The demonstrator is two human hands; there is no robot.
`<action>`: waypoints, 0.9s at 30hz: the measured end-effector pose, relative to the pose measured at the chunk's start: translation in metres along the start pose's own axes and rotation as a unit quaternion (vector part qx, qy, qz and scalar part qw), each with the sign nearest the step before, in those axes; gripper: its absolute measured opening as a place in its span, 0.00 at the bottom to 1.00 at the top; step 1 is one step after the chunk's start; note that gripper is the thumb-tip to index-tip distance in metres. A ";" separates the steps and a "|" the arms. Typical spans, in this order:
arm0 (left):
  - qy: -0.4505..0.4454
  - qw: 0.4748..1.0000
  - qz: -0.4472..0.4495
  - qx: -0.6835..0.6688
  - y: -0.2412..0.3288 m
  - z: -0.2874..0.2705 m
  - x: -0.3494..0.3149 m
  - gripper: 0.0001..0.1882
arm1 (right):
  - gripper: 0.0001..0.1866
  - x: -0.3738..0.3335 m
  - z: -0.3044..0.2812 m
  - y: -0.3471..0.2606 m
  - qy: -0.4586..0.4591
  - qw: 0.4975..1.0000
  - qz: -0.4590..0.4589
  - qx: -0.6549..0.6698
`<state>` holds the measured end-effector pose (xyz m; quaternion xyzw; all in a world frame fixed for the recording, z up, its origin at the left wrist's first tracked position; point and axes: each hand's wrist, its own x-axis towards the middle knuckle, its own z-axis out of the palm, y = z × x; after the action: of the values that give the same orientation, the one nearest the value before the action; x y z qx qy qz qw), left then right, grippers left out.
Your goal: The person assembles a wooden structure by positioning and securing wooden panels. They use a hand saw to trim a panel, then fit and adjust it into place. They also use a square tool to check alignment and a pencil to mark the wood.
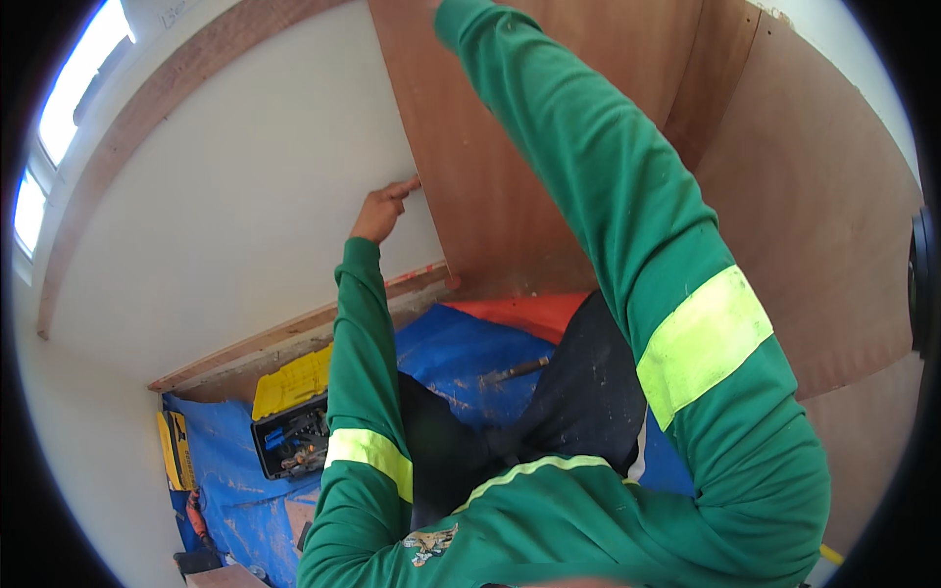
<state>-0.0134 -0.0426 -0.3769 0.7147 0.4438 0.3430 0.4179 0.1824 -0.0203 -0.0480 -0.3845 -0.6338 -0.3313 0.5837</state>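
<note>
My left hand (pixel 380 211) reaches forward against the white wall (pixel 265 186). Its index finger is stretched out and its tip touches the left edge of a brown wooden panel (pixel 490 157), which stands against the wall. I see nothing held in that hand. My right arm is raised across the panel, and just a sliver of my right hand (pixel 423 4) shows at the top edge of the picture, beside the panel's upper part. Its fingers are hidden. Below the panel's lower left corner runs a wooden strip (pixel 284 335) along the wall's foot.
A black toolbox with a yellow lid (pixel 294 380) lies open at left, full of tools. Near it are a yellow and black case (pixel 176 451) and an orange tool (pixel 199 519). A long-handled tool (pixel 520 369) rests on the blue sheet (pixel 461 343) by my legs. More brown panels (pixel 814 216) line the right.
</note>
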 end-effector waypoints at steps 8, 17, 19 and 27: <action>-0.001 1.000 -0.006 -0.025 0.001 0.000 -0.002 0.35 | 0.18 0.001 -0.006 -0.004 0.017 1.000 -0.009 -0.025; -0.012 1.000 0.000 -0.006 0.008 -0.002 -0.005 0.33 | 0.14 0.000 -0.013 -0.007 -0.020 1.000 0.011 -0.015; -0.033 0.999 -0.006 0.005 0.013 -0.004 -0.010 0.31 | 0.12 -0.002 -0.023 -0.004 -0.075 0.997 0.011 0.016; 0.074 0.990 0.058 0.103 0.051 0.023 -0.015 0.38 | 0.11 -0.040 -0.039 0.029 -0.118 0.983 -0.023 0.138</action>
<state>0.0185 -0.0764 -0.3421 0.7510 0.4649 0.3708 0.2872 0.2272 -0.0439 -0.0845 -0.3222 -0.7464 -0.2062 0.5446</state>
